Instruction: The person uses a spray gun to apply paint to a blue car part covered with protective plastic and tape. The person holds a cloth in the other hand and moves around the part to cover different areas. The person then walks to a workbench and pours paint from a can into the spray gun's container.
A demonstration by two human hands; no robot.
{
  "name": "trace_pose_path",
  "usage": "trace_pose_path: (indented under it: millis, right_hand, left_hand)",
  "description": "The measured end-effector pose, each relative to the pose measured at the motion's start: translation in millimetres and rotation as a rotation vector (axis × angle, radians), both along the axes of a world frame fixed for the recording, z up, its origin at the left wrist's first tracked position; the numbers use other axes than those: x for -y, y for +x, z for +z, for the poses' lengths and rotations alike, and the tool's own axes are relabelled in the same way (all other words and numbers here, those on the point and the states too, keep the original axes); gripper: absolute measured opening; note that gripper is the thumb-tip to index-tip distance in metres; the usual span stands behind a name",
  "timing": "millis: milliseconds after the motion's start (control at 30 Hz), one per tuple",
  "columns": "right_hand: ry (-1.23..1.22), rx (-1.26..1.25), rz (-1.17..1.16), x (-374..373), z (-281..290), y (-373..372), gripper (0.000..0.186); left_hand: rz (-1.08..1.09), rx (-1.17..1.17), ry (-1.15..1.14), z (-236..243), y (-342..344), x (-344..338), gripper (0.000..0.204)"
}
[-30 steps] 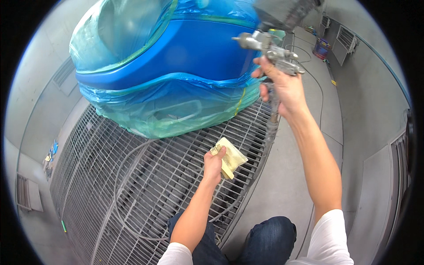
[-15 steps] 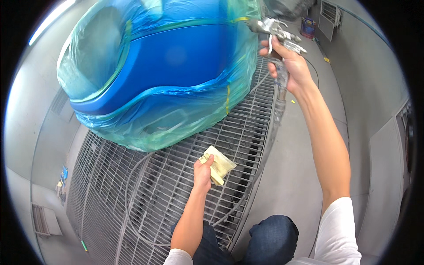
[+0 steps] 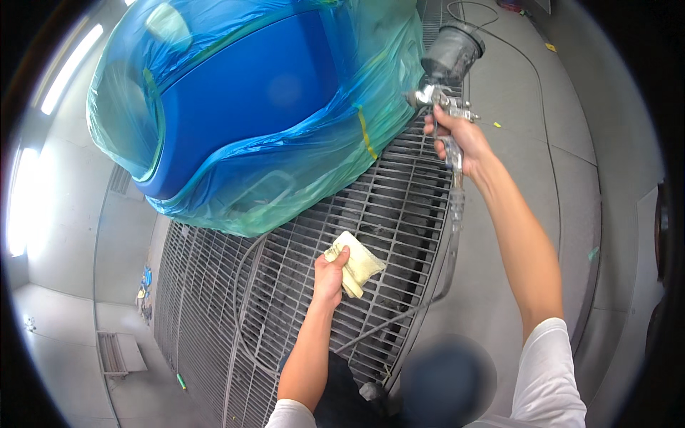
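Spray gun (image 3: 437, 95), right of the blue panel (image 3: 242, 100) and its plastic sheeting (image 3: 325, 167): rigid metal, probably top-heavy from the cup (image 3: 454, 54) and dragged by the hose (image 3: 452, 260); best held by the handle (image 3: 455, 158), where the right grip (image 3: 462, 139) is wrapped. Yellow cloth (image 3: 365, 264), above the floor grating (image 3: 278, 282): folded, likely light, soft, hard to damage; the left grip (image 3: 330, 279) pinches its near edge, adequate for so little weight.

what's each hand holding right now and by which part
The right hand holds a spray gun by its handle. The left hand holds a folded yellow cloth by its left side, thumb on top.
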State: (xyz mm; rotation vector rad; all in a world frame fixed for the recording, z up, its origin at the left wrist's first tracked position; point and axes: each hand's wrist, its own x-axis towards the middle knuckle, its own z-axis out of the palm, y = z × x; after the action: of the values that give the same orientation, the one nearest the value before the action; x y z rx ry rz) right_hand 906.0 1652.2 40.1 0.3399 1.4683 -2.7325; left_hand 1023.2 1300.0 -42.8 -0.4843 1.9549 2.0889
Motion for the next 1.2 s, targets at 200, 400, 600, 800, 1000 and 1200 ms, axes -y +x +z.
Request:
trace_pose_path:
  millis: [200,400,600,800,1000,1200]
  right_hand:
    - [0.041,-0.033,-0.033,0.3,24.0,15.3,0.029]
    - [-0.092,-0.46,-0.077,0.7,62.7,9.3,0.039]
    - [0.258,-0.16,-0.17,49.0,44.7,41.1,0.024]
    - [0.085,-0.347,0.302,108.6,28.6,69.3,0.025]
    - [0.338,-0.139,-0.355,90.6,17.7,66.1,0.022]
    - [0.53,-0.23,-0.566,136.9,45.7,84.6,0.024]
  left_hand:
    - [0.022,0.074,-0.092,-13.4,3.9,-7.4,0.022]
    - [0.073,0.135,-0.14,-6.8,14.2,-1.2,0.02]
    - [0.054,0.089,-0.248,24.7,13.7,13.6,0.02]
    - [0.016,0.103,-0.245,8.3,18.0,17.1,0.021]
    - [0.013,0.087,-0.106,0.2,35.3,76.5,0.021]
    - [0.034,0.027,-0.073,1.8,46.6,145.1,0.019]
